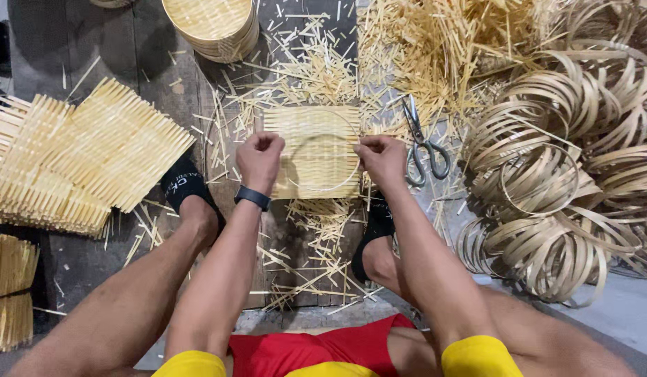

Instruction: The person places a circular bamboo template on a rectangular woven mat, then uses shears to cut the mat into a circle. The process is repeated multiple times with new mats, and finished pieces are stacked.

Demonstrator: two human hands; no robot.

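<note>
Mat (316, 139) of woven bamboo lies centre floor under a thin hoop (322, 162). Left hand (259, 159) and right hand (381, 158) pinch the hoop's sides, fingers closed. Risk: hoop springing loose, judged from its tension; scissors (422, 145) lie just right.

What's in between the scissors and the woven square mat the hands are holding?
In the head view, between the scissors and the woven mat sits the right hand, plus loose bamboo slivers on the floor.

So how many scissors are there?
1. The scissors lie on the floor just right of the right hand, beside the woven mat. More could hide under the scraps.
</note>
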